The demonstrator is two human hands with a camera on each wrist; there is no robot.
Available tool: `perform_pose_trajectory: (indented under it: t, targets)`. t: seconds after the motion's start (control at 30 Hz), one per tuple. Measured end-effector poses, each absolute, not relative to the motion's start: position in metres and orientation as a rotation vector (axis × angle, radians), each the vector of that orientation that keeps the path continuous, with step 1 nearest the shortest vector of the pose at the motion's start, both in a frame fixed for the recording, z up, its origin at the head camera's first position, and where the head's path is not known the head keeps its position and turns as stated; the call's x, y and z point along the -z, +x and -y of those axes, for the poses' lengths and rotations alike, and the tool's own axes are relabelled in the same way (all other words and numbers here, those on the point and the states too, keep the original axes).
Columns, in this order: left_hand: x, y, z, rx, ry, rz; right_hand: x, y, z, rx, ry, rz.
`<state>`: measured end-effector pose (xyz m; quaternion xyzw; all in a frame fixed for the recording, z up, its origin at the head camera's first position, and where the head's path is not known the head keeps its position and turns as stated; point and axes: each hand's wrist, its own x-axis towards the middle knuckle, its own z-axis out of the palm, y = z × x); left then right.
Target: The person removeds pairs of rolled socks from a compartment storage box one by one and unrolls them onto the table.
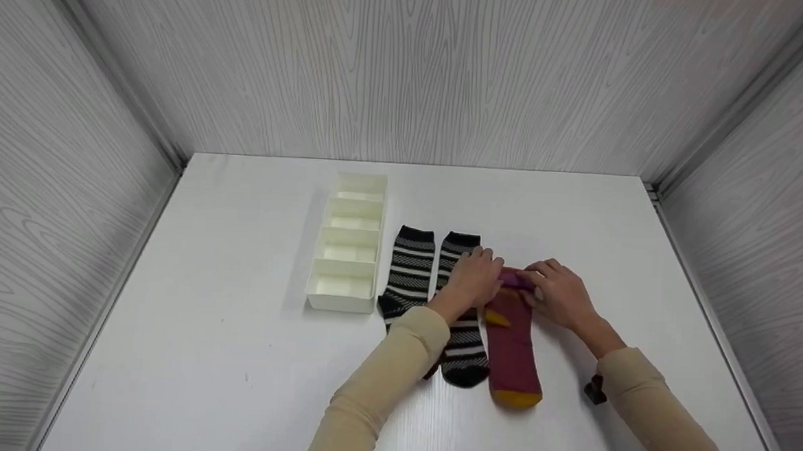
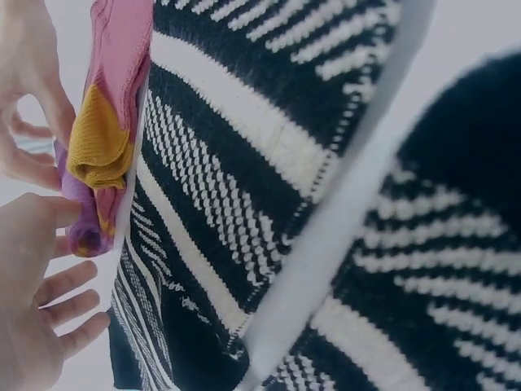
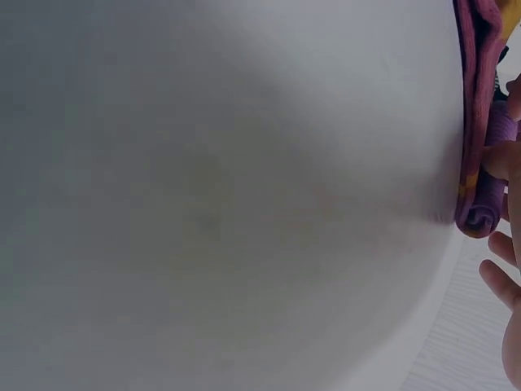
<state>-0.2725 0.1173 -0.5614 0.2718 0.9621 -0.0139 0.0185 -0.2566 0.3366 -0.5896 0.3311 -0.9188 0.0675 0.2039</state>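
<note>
A pair of maroon socks (image 1: 511,355) with mustard heels and toes lies toward the right of the table. Its cuff end is turned into a small purple roll (image 2: 80,212). At the roll's left end my left hand (image 1: 474,277) pinches it between thumb and forefinger, the other fingers spread beyond it. My right hand (image 1: 560,293) grips the roll's opposite end, and its thumb lies against the purple fabric in the right wrist view. The spiral end of the roll (image 3: 480,218) shows there. My left forearm passes over two black-and-white striped socks (image 1: 412,264), hiding part of them.
Left of the striped socks stands a white organizer box (image 1: 342,303) with several compartments in a row. Grey wood-patterned panels (image 1: 416,75) rise behind and on both sides of the white table (image 1: 197,325). A small black object (image 1: 595,390) sits at the right cuff.
</note>
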Motion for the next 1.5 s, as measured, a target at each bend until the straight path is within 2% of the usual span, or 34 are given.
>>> perform_pose_trajectory:
  t: [0.27, 0.6, 0.8, 1.2, 1.5]
  targets:
    - [0.562, -0.27, -0.119, 0.013, 0.866, -3.054, 0.583, -0.273, -0.334, -0.24, 0.842, 2.733]
    - [0.568, -0.275, -0.127, 0.028, 0.898, -3.121, 0.579, -0.285, -0.332, -0.77, 0.586, 3.013]
    - [0.57, -0.276, -0.126, 0.066, 0.919, -3.132, 0.578, -0.284, -0.332, -0.902, 0.58, 3.026]
    - [0.571, -0.288, -0.12, -0.058, 0.846, -3.034, 0.584, -0.266, -0.332, -0.327, 0.875, 2.622]
    - [0.562, -0.279, -0.112, -0.134, 0.918, -3.027, 0.587, -0.277, -0.335, -0.232, 0.877, 2.643]
